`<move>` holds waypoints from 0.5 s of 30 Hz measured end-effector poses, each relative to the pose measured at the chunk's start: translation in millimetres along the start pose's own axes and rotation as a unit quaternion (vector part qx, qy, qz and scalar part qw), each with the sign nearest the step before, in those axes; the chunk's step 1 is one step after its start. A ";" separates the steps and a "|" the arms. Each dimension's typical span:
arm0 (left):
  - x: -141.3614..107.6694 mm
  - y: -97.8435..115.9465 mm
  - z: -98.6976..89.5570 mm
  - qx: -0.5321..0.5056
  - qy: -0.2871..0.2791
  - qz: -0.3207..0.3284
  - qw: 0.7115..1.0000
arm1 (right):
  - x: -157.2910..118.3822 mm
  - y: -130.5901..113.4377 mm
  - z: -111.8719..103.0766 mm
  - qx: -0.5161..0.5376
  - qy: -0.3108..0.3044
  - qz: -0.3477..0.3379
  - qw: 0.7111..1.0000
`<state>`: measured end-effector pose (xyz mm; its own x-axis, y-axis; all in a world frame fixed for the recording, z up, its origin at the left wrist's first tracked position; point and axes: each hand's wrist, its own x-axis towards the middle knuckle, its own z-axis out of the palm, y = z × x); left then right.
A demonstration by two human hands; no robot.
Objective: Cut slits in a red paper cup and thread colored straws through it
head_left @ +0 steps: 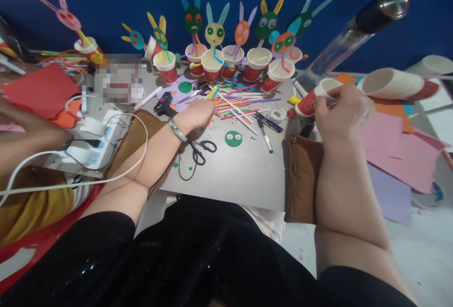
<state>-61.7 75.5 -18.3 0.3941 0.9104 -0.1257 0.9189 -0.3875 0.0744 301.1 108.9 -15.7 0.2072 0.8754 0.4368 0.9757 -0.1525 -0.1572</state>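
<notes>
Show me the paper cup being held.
The tilted red-and-white cup in the right hand, which holds it near the rim; no hand touches the other cups, including those bearing paper figures.

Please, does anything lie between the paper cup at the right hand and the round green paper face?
Yes: a clear tape roll, a slim purple tool and a pen lie on the table between the paper cup and the green paper face.

Grey table [240,175]: crowded
Front: black-handled scissors [196,147], green paper face [233,143]
Centre: coloured sticks [234,105], pen [264,135], clear roll [276,115], probably tape
Back: red-and-white cups [212,72]
</notes>
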 end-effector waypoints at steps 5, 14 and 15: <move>0.1 2.2 -1.3 -0.005 -0.025 -0.020 0.999 | 2.8 8.4 -0.5 0.028 0.049 -0.013 0.998; 3.7 -2.2 -12.2 -0.104 -0.038 0.016 0.994 | 3.3 5.5 0.0 0.063 0.011 0.003 0.998; 4.8 -2.3 -13.4 -0.136 -0.037 0.023 0.990 | 3.2 4.1 -0.1 0.063 0.005 0.012 0.998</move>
<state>-62.2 82.7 -5.8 0.4451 0.8756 -0.1875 0.8649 -0.3661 0.3433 305.8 111.0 -14.8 0.2308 0.8674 0.4408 0.9541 -0.1130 -0.2773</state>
